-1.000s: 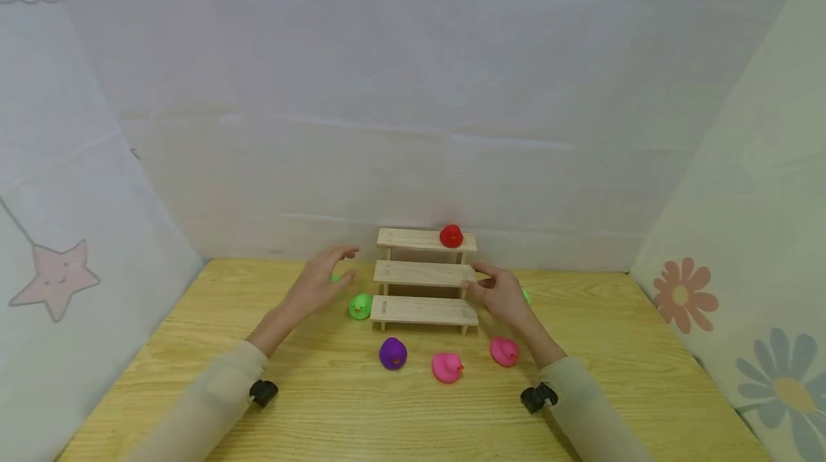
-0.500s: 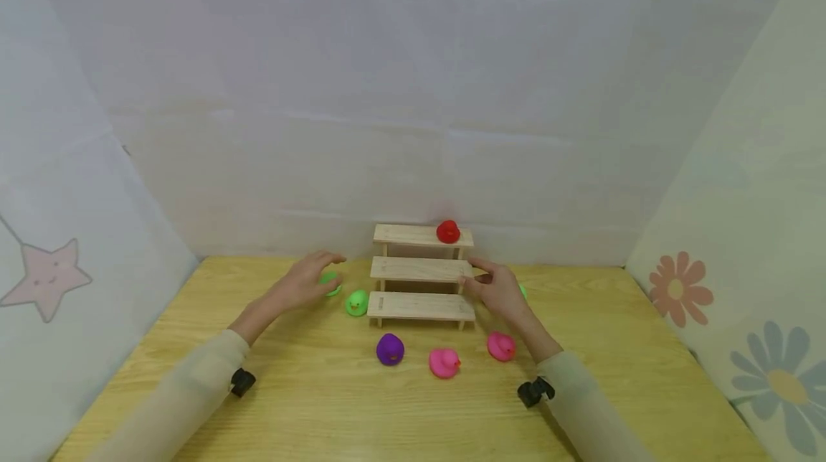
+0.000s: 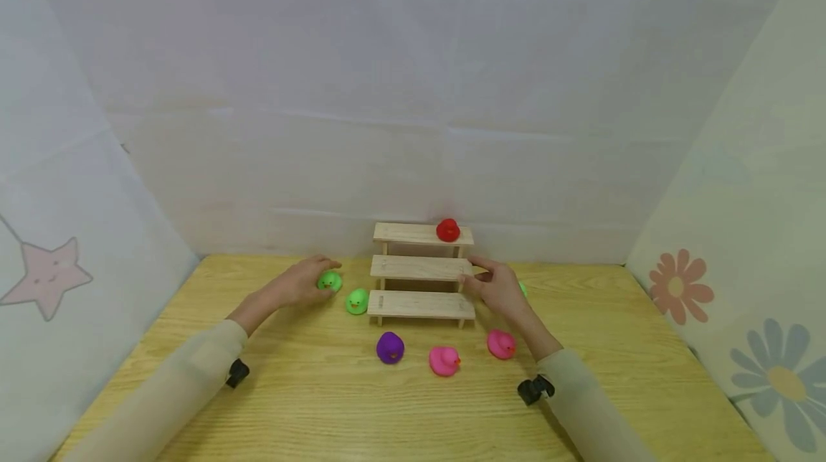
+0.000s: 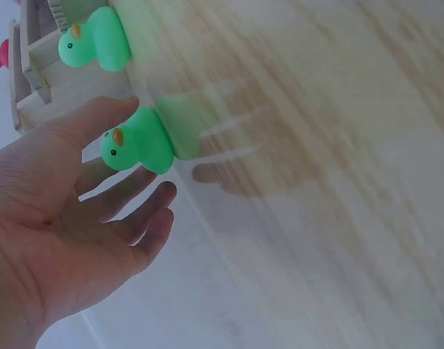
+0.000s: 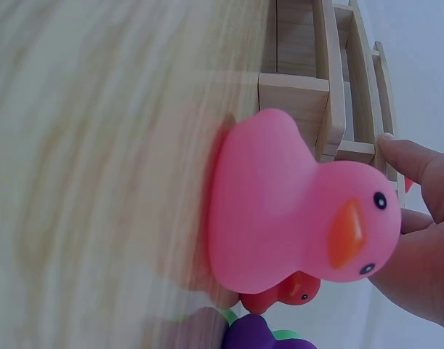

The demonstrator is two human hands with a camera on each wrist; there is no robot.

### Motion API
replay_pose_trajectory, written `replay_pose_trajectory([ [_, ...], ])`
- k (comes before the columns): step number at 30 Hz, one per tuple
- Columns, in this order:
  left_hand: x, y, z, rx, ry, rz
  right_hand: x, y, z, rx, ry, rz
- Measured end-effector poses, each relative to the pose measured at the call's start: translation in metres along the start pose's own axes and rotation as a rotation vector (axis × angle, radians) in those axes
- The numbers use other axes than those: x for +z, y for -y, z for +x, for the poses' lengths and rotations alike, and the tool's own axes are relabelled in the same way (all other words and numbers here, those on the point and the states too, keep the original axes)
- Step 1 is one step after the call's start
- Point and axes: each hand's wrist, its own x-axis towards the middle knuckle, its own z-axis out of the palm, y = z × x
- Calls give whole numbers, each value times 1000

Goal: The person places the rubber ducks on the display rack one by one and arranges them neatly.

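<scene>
My left hand (image 3: 297, 284) reaches around a green rubber duck (image 3: 330, 280) on the table, left of a three-step wooden stand (image 3: 419, 304). In the left wrist view, the thumb lies along one side of this green duck (image 4: 145, 142), and the loosely bent fingers spread around its other side. A second green duck (image 3: 357, 302) sits beside the stand's lowest step. My right hand (image 3: 502, 293) pinches the right end of the middle step between thumb and forefinger. A red duck (image 3: 448, 230) rests on the top step, toward its right end.
On the table before the stand are a purple duck (image 3: 390, 348) and two pink ducks (image 3: 444, 361). Another green duck (image 3: 523, 289) is mostly hidden behind my right hand. In the right wrist view, a red duck (image 5: 287, 291) shows behind the pink one. White cloth (image 3: 290, 161) hangs behind.
My left hand has moved left, away from the stand, and come down around the farther green duck. The right hand keeps its hold on the middle step. The view has shifted slightly.
</scene>
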Motion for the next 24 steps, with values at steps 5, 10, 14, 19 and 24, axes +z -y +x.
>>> replay_pose_trajectory([
  [5, 1, 4, 0, 4, 8, 13, 0, 0, -1, -11, -2, -14],
  [10, 3, 8, 0, 20, -11, 18, -1, 1, -1, -11, -8, -16],
  [14, 5, 10, 0, 31, -24, 20, -1, 2, -2, -6, -6, -13],
  [19, 4, 8, 0, 31, -29, 8, -1, 3, -3, 6, -8, -10],
  [24, 5, 8, -1, 32, -40, -8, 0, 2, -2, 12, -8, 3],
])
